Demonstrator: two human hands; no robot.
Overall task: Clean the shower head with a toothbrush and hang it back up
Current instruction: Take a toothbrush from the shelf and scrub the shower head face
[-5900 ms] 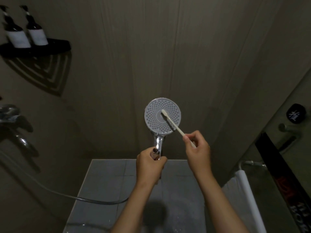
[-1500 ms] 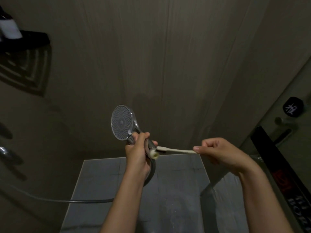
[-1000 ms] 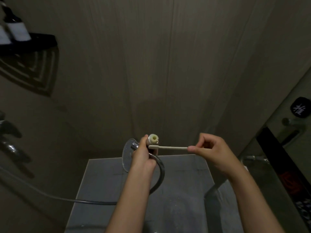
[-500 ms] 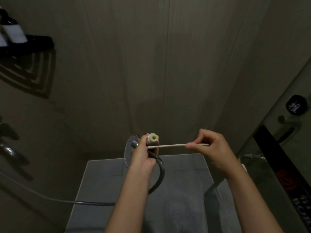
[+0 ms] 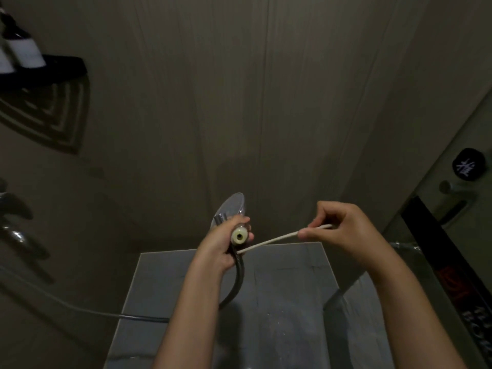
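**Shower head in my left hand, toothbrush at its hose end**

From my feed, the left hand [image 5: 222,247] is curled tight round the handle of the shower head [image 5: 232,207]. It sits just below the middle of the view, toward 6 o'clock. The spray disc is turned nearly edge-on and points away from me, and the cream-ringed end of the handle faces the camera. The hose [image 5: 239,282] drops from that end, loops toward 7 o'clock and runs off to the left.

The right hand [image 5: 343,231], at 3 o'clock of the left, pinches the toothbrush [image 5: 277,238] between thumb and fingertips. The brush slants down toward 8 o'clock. Its far tip meets the hose just under the handle end, and I cannot make out the bristles there.

A dark shelf [image 5: 61,69] with bottles [image 5: 25,53] hangs at 10 o'clock, and a tap [image 5: 16,230] is at 9 o'clock. The tiled floor [image 5: 279,310] lies at 6 o'clock.
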